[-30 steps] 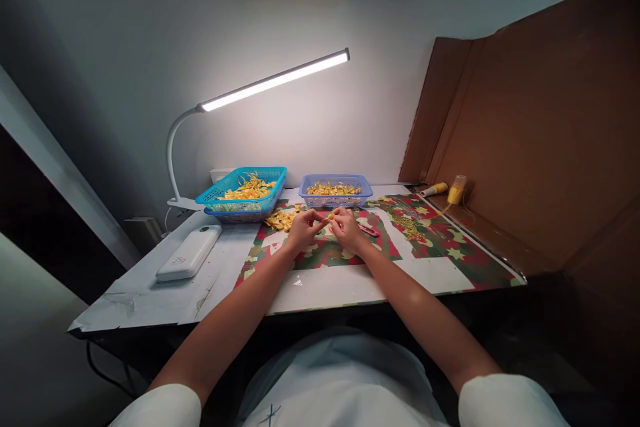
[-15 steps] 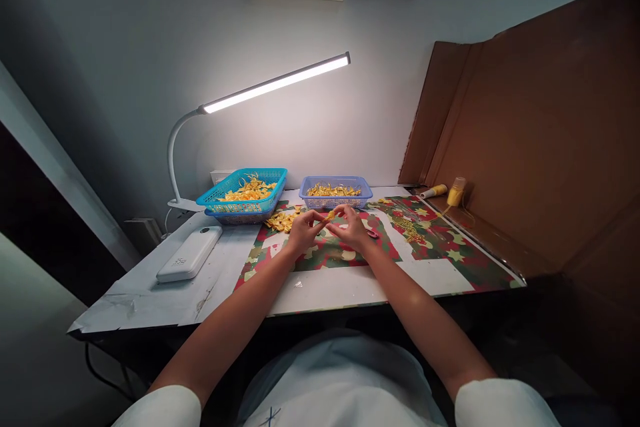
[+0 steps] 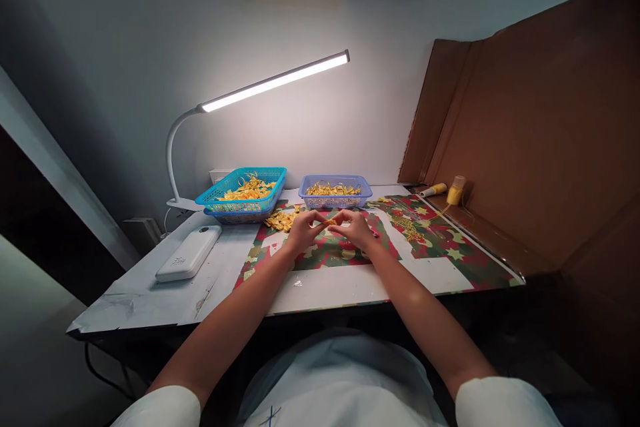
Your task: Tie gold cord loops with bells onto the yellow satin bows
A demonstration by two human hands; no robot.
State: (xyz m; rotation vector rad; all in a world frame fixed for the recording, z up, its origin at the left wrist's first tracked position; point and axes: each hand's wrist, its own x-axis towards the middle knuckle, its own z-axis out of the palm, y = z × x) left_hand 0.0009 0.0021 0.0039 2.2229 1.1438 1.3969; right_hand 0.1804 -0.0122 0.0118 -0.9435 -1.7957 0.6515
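Between my fingertips is a small yellow ribbon piece [image 3: 329, 222], mostly covered by the fingers. My left hand [image 3: 304, 229] pinches one end of it, and my right hand [image 3: 353, 227] pinches the other. Both hands are just above the camouflage-patterned sheet [image 3: 325, 255] on the table. Close to the left hand lies a pile of yellow ribbon pieces [image 3: 281, 219]. A small dark red tool [image 3: 375, 233] shows partly behind the right hand; its kind is hidden.
Stacked blue baskets [image 3: 240, 212] hold yellow ribbon pieces; a purple basket [image 3: 336, 202] holds gold ones. A lamp [image 3: 275, 83] reaches overhead. A white power bank [image 3: 189, 255] lies left. Gold cord [image 3: 410, 229], yellow thread spools [image 3: 455, 192] and a cardboard wall [image 3: 530, 127] are right.
The right hand's fingers have lowered and turned, and both hands' fingertips now meet at the yellow ribbon piece, covering more of it. The view has shifted very slightly.
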